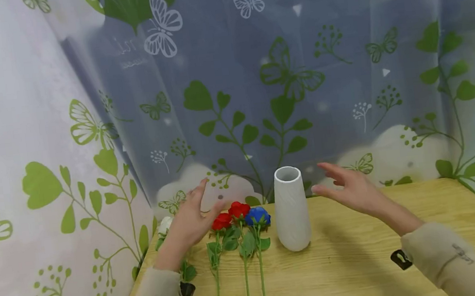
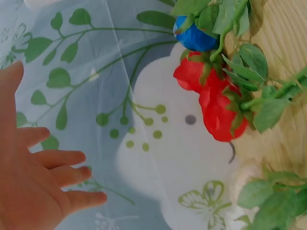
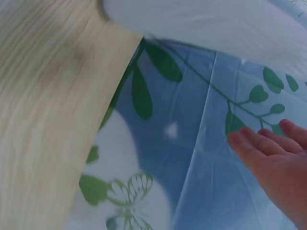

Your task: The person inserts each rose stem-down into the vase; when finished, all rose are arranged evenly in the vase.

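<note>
A tall white vase (image 1: 292, 215) stands upright on the wooden table. To its left lie a blue rose (image 1: 257, 217) and two red ones, a nearer red rose (image 1: 221, 221) and a farther red rose (image 1: 239, 209), their green stems toward the front edge. Partly behind my left wrist is a white rose (image 1: 165, 225). My left hand (image 1: 190, 221) hovers over the flowers, fingers spread and holding nothing; its palm also shows in the left wrist view. Right of the vase, my right hand (image 1: 352, 191) is raised with its fingers extended, apart from the vase.
The light wooden table (image 1: 356, 261) meets a hanging curtain (image 1: 220, 72) printed with green leaves and butterflies at its back edge. More patterned cloth (image 1: 43, 141) hangs along the left side. Each sleeve has a black clip-like piece at the cuff.
</note>
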Available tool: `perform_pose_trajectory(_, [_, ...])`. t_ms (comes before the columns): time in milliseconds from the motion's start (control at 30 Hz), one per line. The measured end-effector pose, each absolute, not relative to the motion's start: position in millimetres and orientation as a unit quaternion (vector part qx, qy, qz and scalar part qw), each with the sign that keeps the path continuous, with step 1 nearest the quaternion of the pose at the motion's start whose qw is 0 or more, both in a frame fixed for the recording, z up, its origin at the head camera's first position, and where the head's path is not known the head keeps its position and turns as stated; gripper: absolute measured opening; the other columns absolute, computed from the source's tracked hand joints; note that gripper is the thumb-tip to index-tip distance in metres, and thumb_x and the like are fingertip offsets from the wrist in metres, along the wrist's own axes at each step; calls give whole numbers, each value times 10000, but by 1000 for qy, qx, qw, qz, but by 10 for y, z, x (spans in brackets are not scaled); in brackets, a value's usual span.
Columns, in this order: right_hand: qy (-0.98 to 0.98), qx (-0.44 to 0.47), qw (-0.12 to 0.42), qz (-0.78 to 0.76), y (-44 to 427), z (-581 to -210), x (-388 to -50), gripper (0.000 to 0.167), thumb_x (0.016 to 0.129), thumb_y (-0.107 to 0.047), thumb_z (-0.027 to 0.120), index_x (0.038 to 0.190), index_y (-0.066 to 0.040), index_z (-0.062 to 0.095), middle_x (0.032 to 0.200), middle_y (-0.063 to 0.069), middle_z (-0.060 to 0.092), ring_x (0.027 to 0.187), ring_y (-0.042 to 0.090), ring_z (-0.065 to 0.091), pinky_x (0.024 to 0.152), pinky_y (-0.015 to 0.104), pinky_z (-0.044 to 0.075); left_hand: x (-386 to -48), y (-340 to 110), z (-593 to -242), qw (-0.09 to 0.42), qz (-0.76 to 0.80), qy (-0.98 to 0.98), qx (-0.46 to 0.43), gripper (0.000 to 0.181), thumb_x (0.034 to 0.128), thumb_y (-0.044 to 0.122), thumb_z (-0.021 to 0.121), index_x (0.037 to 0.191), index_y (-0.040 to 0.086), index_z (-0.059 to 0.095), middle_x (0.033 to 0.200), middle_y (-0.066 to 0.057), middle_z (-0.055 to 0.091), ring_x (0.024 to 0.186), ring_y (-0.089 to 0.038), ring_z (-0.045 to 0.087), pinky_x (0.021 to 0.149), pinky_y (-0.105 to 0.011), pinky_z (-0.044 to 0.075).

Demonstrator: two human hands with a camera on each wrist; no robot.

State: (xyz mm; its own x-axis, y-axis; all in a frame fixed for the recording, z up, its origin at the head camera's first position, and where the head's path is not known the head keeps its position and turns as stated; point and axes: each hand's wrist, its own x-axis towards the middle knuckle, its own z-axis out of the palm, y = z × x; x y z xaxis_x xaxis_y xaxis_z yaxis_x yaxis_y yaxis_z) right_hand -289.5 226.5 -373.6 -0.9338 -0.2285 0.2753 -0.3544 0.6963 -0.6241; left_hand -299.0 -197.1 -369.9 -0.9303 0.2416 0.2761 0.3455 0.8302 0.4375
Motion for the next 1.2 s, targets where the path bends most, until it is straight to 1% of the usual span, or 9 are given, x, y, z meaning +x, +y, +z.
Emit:
perform_pose_trajectory(67, [-899, 154, 92, 399, 2214, -3749, -2904, 747, 1010, -541, 669, 1594, -123, 463, 1541, 207, 566, 1293, 447, 645, 1023, 601, 572, -2968, -2045, -3719, 119, -264, -945, -149, 817, 1050, 629, 519, 1704, 279, 176, 1686, -188, 370, 1403, -475, 539, 1148, -697, 435])
perform_pose_trajectory(133, [-883, 147, 101, 435, 2164, -3768, -2915, 669, 1011, -502, 688, 1526, -99, 548, 1482, 176, 625, 1265, 389, 673, 1006, 540, 598, -2959, -2127, -3755, 141, -273, -941, -140, 787, 1052, 606, 539, 1690, 245, 254, 1594, -222, 497, 1075, -440, 718, 1004, -633, 561])
perform_pose_trajectory(200, [-869, 146, 108, 460, 2116, -3784, -2929, 607, 1014, -457, 702, 1473, -75, 595, 1431, 169, 661, 1241, 360, 684, 1000, 506, 605, -2956, -2214, -3795, 168, -286, -934, -130, 722, 1061, 534, 576, 1654, 185, 358, 1506, -246, 582, 761, -420, 705, 797, -570, 608])
perform_pose_trajectory(233, [-864, 146, 110, 468, 2092, -3791, -2932, 592, 1011, -439, 714, 1461, -69, 604, 1419, 171, 666, 1243, 357, 682, 1004, 496, 605, -2958, -2260, -3821, 185, -288, -931, -124, 671, 1067, 487, 593, 1622, 153, 421, 1453, -257, 624, 741, -422, 701, 756, -557, 610])
perform_pose_trajectory(300, [-853, 156, 107, 486, 2049, -3804, -2946, 579, 1006, -381, 736, 1460, -51, 596, 1420, 188, 656, 1253, 363, 672, 1020, 482, 600, -2962, -2354, -3874, 209, -306, -922, -111, 570, 1063, 387, 637, 1541, 96, 531, 1341, -275, 690, 753, -426, 715, 748, -543, 619])
perform_pose_trajectory(433, [-833, 184, 83, 515, 1967, -3833, -2978, 622, 983, -297, 778, 1495, -34, 544, 1462, 203, 612, 1303, 404, 630, 1039, 440, 595, -2935, -2555, -3970, 205, -369, -903, -83, 441, 1040, 237, 687, 1425, 29, 631, 1238, -270, 738, 1126, -422, 733, 922, -552, 629])
perform_pose_trajectory(700, [-828, 201, 81, 517, 1841, -3862, -2995, 634, 942, -270, 826, 1479, -61, 562, 1423, 172, 643, 1270, 369, 652, 1028, 480, 599, -2835, -2930, -4179, 108, -439, -892, -21, 456, 1037, 255, 696, 1423, 22, 630, 1230, -253, 744, 1054, -339, 761, 784, -317, 646])
perform_pose_trajectory(933, [-830, 198, 81, 515, 1816, -3864, -3011, 666, 937, -292, 830, 1500, -76, 546, 1424, 168, 640, 1259, 354, 654, 1015, 483, 608, -2795, -3177, -4369, 47, -500, -865, -1, 534, 1040, 246, 693, 1499, 14, 549, 1302, -238, 719, 1067, -247, 756, 896, -420, 656])
perform_pose_trajectory(1200, [-828, 196, 69, 521, 1782, -3876, -3025, 752, 942, -277, 826, 1568, -80, 459, 1458, 185, 609, 1305, 381, 626, 1052, 535, 585, -2776, -3391, -4602, 10, -533, -846, 30, 604, 1026, 220, 714, 1529, -28, 492, 1272, -227, 735, 1060, -260, 755, 870, -421, 665])
